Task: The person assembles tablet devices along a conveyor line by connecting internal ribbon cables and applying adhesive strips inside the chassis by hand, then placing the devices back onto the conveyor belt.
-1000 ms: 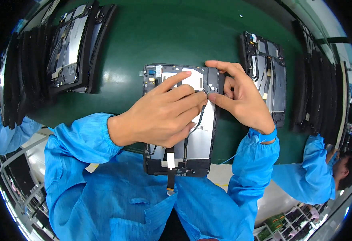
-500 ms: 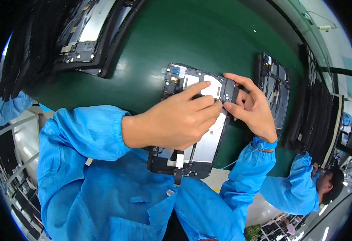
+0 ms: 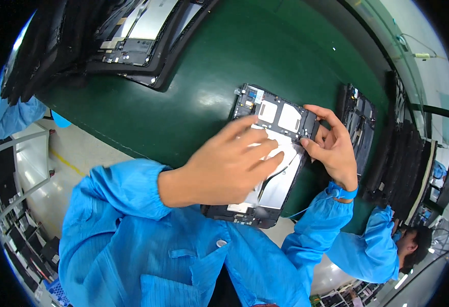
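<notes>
An opened tablet [image 3: 278, 193], its inner side up, shows silver plates, a black frame and small parts along its far end. My right hand [image 3: 336, 149] grips its upper right edge, with the thumb on top and the other fingers around the side. Over the middle of the tablet is my left hand [image 3: 223, 162], slightly blurred, fingers spread and nothing seen in them. Whether its fingertips touch the tablet I cannot tell. That hand and its sleeve hide the tablet's left part. A blue wrist strap [image 3: 341, 192] circles my right wrist.
Another opened tablet [image 3: 358, 125] lies right of my right hand on the green table [image 3: 204, 66]. Black trays [image 3: 155, 69] with opened tablets are stacked at the far left; a dark stack [image 3: 401, 153] stands at the right. A person in a blue sleeve [image 3: 367, 250] sits at lower right.
My left hand has come away from the tablet's right edge, its fingers now spread. The dark ribbon over the tablet's near edge no longer shows. The whole view has shifted somewhat.
</notes>
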Demonstrator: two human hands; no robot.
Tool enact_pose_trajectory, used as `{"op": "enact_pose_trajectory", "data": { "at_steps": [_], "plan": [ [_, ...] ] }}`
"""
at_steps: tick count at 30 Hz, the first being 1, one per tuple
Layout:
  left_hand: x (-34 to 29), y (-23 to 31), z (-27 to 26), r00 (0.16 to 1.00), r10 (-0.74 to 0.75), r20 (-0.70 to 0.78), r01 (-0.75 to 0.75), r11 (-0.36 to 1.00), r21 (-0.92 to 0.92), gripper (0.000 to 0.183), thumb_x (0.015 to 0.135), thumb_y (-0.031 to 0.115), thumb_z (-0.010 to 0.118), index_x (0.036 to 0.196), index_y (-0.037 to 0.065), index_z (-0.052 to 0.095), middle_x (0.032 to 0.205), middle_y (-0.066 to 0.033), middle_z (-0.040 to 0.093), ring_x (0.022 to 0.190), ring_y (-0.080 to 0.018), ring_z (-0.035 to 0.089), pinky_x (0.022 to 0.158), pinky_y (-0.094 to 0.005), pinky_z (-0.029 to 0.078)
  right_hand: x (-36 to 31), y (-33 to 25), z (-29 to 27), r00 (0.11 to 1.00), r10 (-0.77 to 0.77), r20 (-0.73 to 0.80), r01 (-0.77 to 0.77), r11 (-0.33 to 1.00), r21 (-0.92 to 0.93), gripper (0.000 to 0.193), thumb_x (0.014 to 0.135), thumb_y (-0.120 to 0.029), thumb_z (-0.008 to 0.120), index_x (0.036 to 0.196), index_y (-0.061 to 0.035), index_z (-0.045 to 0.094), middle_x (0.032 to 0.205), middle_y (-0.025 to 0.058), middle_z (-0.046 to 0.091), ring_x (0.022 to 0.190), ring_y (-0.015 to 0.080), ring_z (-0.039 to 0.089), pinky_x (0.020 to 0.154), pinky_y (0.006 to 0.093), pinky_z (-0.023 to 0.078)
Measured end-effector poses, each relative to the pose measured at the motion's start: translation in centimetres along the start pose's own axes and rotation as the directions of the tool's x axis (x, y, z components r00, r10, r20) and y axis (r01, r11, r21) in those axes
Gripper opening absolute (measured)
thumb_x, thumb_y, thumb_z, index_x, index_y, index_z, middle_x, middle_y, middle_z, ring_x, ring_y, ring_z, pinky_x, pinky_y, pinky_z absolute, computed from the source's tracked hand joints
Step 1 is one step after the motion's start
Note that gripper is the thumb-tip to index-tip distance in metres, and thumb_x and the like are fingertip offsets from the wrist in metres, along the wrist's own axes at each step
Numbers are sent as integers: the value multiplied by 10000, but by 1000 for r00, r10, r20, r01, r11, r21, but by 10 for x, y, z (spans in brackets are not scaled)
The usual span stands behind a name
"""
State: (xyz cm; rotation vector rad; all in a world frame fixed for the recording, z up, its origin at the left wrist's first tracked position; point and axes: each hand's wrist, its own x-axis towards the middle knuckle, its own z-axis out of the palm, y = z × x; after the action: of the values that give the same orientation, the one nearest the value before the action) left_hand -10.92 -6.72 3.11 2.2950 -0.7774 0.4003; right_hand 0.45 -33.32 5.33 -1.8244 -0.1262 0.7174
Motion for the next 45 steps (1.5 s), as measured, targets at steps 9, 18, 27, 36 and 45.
{"op": "enact_pose_trajectory", "data": {
  "at_steps": [9, 18, 27, 36, 45],
  "plan": [
    [-54, -29, -37, 987, -147, -72, 144, 988, -51, 311, 842, 14, 759, 1151, 43, 790, 1085, -114, 729, 996, -317, 665, 902, -448, 548, -3, 5, 11, 930, -317, -186, 282, 940, -192, 636, 887, -1, 794, 1506, -44, 655, 1362, 99, 558, 838, 81, 523, 754, 253, 469],
    [-71, -54, -45, 922, 383, 54, -380, 924, -49, 313, 817, 133, 722, 1093, 31, 832, 1067, -135, 755, 923, -302, 708, 971, -510, 615, -28, -44, 91, 635, -672, 382, 764, 473, -438, 273, 745, -140, 842, 1012, -111, 796, 1196, 112, 681, 1206, 369, 589, 1045, 510, 457],
    [-55, -64, -45, 849, 523, 80, -513, 851, -114, 306, 847, 192, 717, 1087, 28, 812, 1061, -131, 754, 958, -302, 722, 949, -488, 636, -22, -27, 110, 692, -575, 436, 705, 411, -578, 161, 818, -64, 805, 952, -86, 720, 1058, 79, 620, 1127, 341, 585, 1054, 508, 454],
    [-44, -73, -45, 741, 667, 77, -655, 743, -134, 352, 995, 319, 715, 1041, -20, 798, 982, -168, 752, 900, -314, 737, 914, -495, 645, -21, -26, 113, 652, -597, 467, 723, 305, -620, 235, 730, -66, 769, 946, -77, 675, 1025, 79, 601, 1120, 325, 579, 1059, 491, 464],
    [-33, -77, -38, 725, 688, 20, -667, 709, -229, 343, 941, 307, 752, 968, -34, 770, 881, -133, 691, 841, -301, 702, 851, -455, 635, -21, -26, 116, 620, -678, 395, 658, 176, -732, 180, 812, -86, 709, 988, -67, 674, 992, 62, 607, 1079, 295, 599, 1060, 485, 475]
  ]
}}
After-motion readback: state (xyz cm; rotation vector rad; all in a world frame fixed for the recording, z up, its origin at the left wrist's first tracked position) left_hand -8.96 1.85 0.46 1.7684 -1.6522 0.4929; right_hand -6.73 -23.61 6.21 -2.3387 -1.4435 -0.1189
